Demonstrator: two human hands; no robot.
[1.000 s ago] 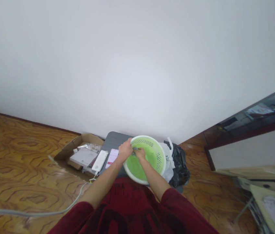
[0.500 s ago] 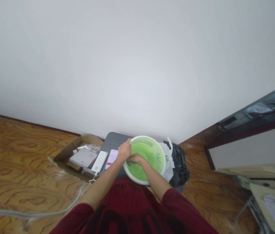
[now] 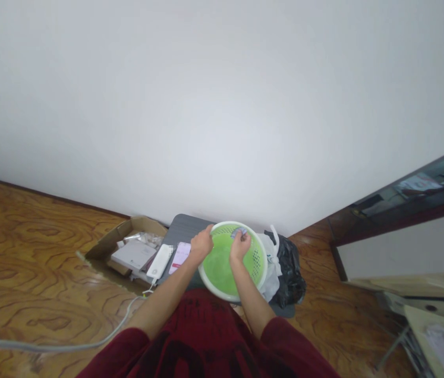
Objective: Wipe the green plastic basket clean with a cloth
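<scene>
A round green colander with a white rim [image 3: 218, 270] rests on a small dark grey table [image 3: 185, 227] in front of me. My left hand [image 3: 201, 244] grips the colander's left rim. My right hand [image 3: 240, 244] is inside the bowl near its far wall, fingers closed on a small grey cloth [image 3: 239, 231] pressed against the perforated wall.
A pink phone [image 3: 181, 254] and a white power bank [image 3: 159, 261] lie on the table's left part. An open cardboard box [image 3: 127, 247] with white packages sits left on the wood floor. A white bag [image 3: 271, 262] and black bag [image 3: 291, 268] stand right. A grey cable [image 3: 68, 344] crosses the floor.
My right hand moved with the cloth from the colander's near-left inside up to its far wall. The left hand stayed on the rim.
</scene>
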